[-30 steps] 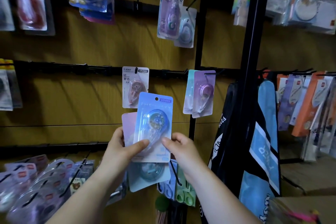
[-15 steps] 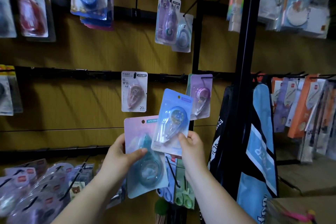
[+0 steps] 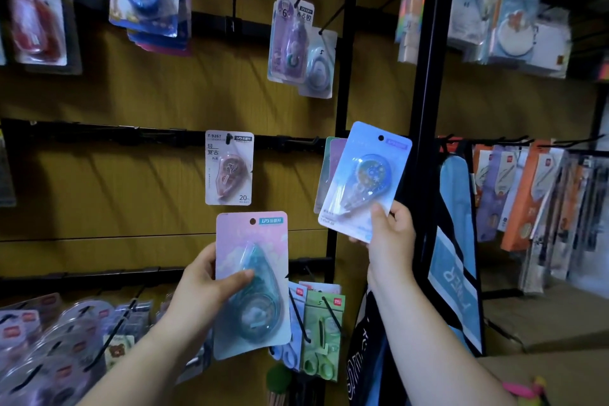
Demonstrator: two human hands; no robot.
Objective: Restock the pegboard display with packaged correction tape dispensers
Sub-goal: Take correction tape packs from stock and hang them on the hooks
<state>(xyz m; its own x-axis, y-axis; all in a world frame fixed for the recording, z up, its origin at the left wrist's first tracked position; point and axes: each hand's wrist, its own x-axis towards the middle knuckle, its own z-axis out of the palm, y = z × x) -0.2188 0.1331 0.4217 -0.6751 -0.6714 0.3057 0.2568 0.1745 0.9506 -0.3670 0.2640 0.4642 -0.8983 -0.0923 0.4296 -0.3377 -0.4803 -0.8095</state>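
- Holding two packs, one in each hand, so neither is on the pegboard yet.
- My right hand (image 3: 392, 234) pinches the blue pack (image 3: 364, 181) by its lower corner, thumb on the front. The card is tilted with its hang hole uppermost, and it overlaps the purple and green packs (image 3: 333, 161) hanging at its 9 o'clock on the middle rail (image 3: 148, 135).
- I judge this pack to be the step in hand: its hole must meet a hook there, which I cannot see behind the card.
- My left hand (image 3: 204, 287) grips the pink pack (image 3: 252, 280), at 7 o'clock from the blue one, thumb across the blister and fingers behind.
- The beige pack (image 3: 229, 168) hangs alone at 12 o'clock above the pink one. Other hooks carry stock, so restocking looks partly done, with at least two packs left.
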